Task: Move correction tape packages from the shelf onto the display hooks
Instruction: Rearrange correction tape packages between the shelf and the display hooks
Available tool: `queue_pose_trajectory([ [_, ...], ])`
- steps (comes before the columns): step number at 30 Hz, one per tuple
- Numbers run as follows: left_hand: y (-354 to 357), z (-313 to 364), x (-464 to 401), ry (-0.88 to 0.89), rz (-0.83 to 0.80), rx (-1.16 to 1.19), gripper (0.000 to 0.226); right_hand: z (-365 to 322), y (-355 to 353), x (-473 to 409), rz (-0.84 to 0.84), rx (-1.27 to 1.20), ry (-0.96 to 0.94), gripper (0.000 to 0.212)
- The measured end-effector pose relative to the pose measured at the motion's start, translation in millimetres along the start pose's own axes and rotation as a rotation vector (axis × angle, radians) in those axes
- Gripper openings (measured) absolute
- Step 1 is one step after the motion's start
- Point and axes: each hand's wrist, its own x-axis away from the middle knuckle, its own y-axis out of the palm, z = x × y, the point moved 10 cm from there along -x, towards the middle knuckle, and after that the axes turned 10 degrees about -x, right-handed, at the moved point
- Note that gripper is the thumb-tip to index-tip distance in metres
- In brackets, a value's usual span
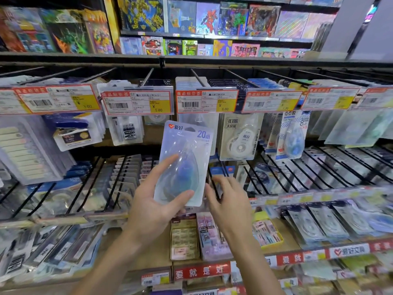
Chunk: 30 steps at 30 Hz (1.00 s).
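- Correction tape package [187, 158]: pale blue card marked "20m", clear blister over a bluish dispenser.
- Left hand [153, 207] grips its lower end.
- Right hand [228, 201], just right of the package, fingers loosely spread, holding nothing.

The right hand [228, 201] is smeared with motion blur, so I can't tell how its fingers lie. The left hand [157, 201] covers the lower part of the correction tape package [187, 158]. The price tags [206, 101] perhaps read 6.80; the small print is illegible.
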Motion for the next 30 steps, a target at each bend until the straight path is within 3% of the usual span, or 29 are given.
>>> queue_pose_trajectory([
  [2, 5.9, 6.7, -7.5, 0.029, -0.023, -0.005, 0.062, 10.8, 5.6, 2.0, -0.066, 0.185, -0.005, 0.064],
  [6, 16.4, 13.9, -18.5, 0.053, -0.04, -0.009, 0.065, 23.9, 15.4, 12.9, -0.124, 0.319, -0.008, 0.075],
  [20, 17.6, 31.2, -48.9, 0.125, 0.046, 0.015, 0.068, 29.1, 21.3, 18.8, -0.049, 0.35, -0.022, 0.062],
  [30, 29.9, 26.8, -42.5, 0.013, 0.071, 0.11, 0.071, 31.2, 21.7, 19.5, -0.001, 0.336, -0.012, 0.058],
])
